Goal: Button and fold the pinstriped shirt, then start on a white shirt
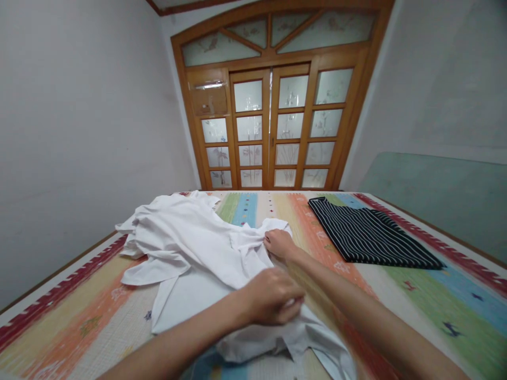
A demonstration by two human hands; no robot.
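Note:
A white shirt [198,237] lies loosely spread and wrinkled over the left and middle of a striped, multicoloured bed cover [106,311]. My left hand [273,295] is closed in a fist on the shirt's near part, and a bit of white cloth shows between its fingers. Farther off, my right hand [278,243] pinches the shirt's right edge, where the fabric gathers into creases. Between and below the hands the cloth hangs in folds toward me. Part of the shirt is hidden behind my left forearm.
To the right lies a black garment with white stripes [372,235], folded flat. A pale green board [435,179] leans along the right wall. Wooden doors with glass panes [269,126] stand beyond the far edge, and a plain wall [87,121] rises on the left.

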